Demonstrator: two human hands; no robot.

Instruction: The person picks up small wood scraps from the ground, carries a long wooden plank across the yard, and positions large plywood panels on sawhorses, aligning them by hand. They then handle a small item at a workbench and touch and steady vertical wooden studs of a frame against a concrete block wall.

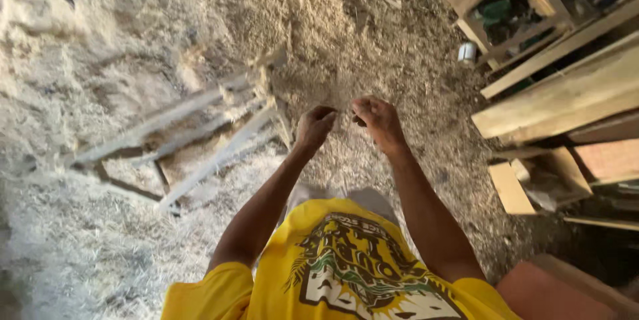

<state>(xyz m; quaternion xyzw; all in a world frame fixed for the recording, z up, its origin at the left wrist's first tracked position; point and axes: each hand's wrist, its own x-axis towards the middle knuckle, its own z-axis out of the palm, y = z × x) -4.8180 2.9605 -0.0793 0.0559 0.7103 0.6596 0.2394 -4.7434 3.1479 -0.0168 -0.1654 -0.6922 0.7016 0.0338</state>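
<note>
Left hand [314,127] and right hand [377,120] raised close together, fingers curled; something small and dark seemingly pinched at right fingertips, too small to identify. Sawdust-covered floor [373,33] below both hands. Half-buried wooden frame [200,133] lying left of left hand, apart. Stacked planks [566,93] right of right hand.

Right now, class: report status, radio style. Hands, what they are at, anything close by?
Left hand and right hand close together, fingers curled, contents too small to tell. Sawdust floor below. Wooden frame at left, planks at right.
</note>
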